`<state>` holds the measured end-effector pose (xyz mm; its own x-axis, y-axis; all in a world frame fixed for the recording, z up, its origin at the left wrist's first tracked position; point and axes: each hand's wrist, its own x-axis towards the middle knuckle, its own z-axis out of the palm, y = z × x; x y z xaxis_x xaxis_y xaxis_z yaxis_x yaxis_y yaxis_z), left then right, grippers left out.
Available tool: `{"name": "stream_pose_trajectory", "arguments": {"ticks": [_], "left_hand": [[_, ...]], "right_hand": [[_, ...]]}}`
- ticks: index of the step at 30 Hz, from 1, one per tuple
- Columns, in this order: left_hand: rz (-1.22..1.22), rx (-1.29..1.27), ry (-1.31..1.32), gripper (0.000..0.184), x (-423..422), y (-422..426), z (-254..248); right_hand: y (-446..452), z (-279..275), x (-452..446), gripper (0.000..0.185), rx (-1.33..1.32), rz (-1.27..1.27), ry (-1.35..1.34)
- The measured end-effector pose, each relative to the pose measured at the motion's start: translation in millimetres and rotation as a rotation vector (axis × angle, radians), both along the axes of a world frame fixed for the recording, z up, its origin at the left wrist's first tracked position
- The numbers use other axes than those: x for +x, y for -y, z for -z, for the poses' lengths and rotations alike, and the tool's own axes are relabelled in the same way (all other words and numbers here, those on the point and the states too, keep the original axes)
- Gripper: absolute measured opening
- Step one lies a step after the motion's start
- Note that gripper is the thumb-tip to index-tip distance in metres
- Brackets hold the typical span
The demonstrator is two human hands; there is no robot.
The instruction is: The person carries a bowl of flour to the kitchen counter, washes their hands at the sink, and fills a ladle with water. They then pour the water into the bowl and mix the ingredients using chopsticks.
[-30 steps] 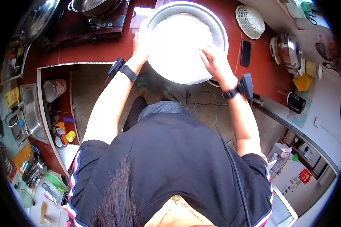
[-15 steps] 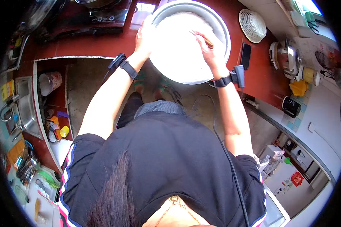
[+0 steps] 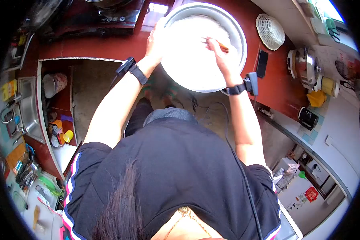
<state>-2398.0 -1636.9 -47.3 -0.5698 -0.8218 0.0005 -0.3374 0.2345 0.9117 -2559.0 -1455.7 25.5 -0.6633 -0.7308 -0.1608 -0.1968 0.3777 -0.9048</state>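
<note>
A large round metal basin (image 3: pixel 239 28) stands on the red counter, with a white mass (image 3: pixel 188 60) inside, so bright that its texture is lost. My left hand (image 3: pixel 155 43) grips the basin's left rim; glare hides some of its fingers. Inside the right half of the basin, my right hand (image 3: pixel 225 60) is closed around a utensil with a brown handle (image 3: pixel 223 48). Its thin metal end (image 3: pixel 205 40) points left over the white mass, too washed out to show whether it is a fork or a spoon.
Right of the basin lie a white woven basket (image 3: pixel 270 32) and a black phone (image 3: pixel 262 64). A glass-lidded pot (image 3: pixel 308 67) sits farther right. The black cooktop (image 3: pixel 104 20) is at upper left, the sink (image 3: pixel 31 108) at far left. A cable (image 3: pixel 230 140) hangs by my right arm.
The whole view has shifted slightly, moving the basin and counter items a little right and down. My left hand stays on the rim; the utensil's handle lies slightly flatter in my right hand.
</note>
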Motion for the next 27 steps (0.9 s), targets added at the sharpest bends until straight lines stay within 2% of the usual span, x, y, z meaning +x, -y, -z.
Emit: {"name": "stream_pose_trajectory", "arguments": {"ticks": [1,4,5,6,8,10,12,16,17,18,20,22,24,27], "left_hand": [[0.005,-0.006,-0.011,0.056,0.6,-0.4,3.1],[0.013,0.007,0.019,0.056,1.9,-1.8,-5.2],[0.022,0.020,0.035,0.056,2.2,-2.4,-9.6],[0.028,0.034,0.050,0.057,2.1,-2.8,-13.6],[0.028,0.028,0.038,0.057,1.9,-1.6,-11.1],[0.029,-0.014,-0.009,0.058,2.6,-0.2,0.2],[0.031,-0.019,-0.005,0.059,2.9,-0.2,0.0],[0.030,0.007,0.008,0.058,3.2,0.6,0.6],[0.023,0.013,0.032,0.058,2.1,0.2,-1.7],[0.014,0.021,0.055,0.058,1.1,-0.6,-6.0],[0.007,0.017,0.049,0.058,0.2,-1.5,-8.3],[0.020,-0.011,0.001,0.057,2.5,-1.7,-6.2],[0.018,-0.017,0.003,0.057,2.1,-1.6,-3.1],[0.018,-0.059,0.060,0.053,2.6,-0.3,-0.7]], "right_hand": [[0.7,16.3,4.4,0.029,-0.013,-0.049,-0.017],[-15.7,18.2,13.8,0.030,0.235,-0.131,-0.106],[-27.2,12.0,3.8,0.030,0.195,-0.200,0.056],[-35.6,-2.4,0.5,0.029,0.164,-0.081,0.185],[-43.9,-12.7,-18.1,0.033,0.116,0.012,0.083],[-30.9,-2.2,-24.2,0.028,-0.044,0.122,0.137],[-10.8,8.9,-14.3,0.027,-0.089,0.083,0.054],[-11.7,6.6,12.9,0.031,0.233,-0.106,-0.074],[-20.9,-4.9,7.3,0.031,0.222,-0.183,0.108],[-31.7,-14.0,1.2,0.030,0.189,-0.170,0.152],[-47.2,-17.2,-16.8,0.028,0.141,-0.030,0.122],[-40.5,-8.9,-19.8,0.028,-0.041,0.109,0.162],[-20.3,-1.1,-8.6,0.027,-0.063,0.075,0.065],[-13.4,-5.1,23.0,0.029,0.124,-0.088,0.016]]}}
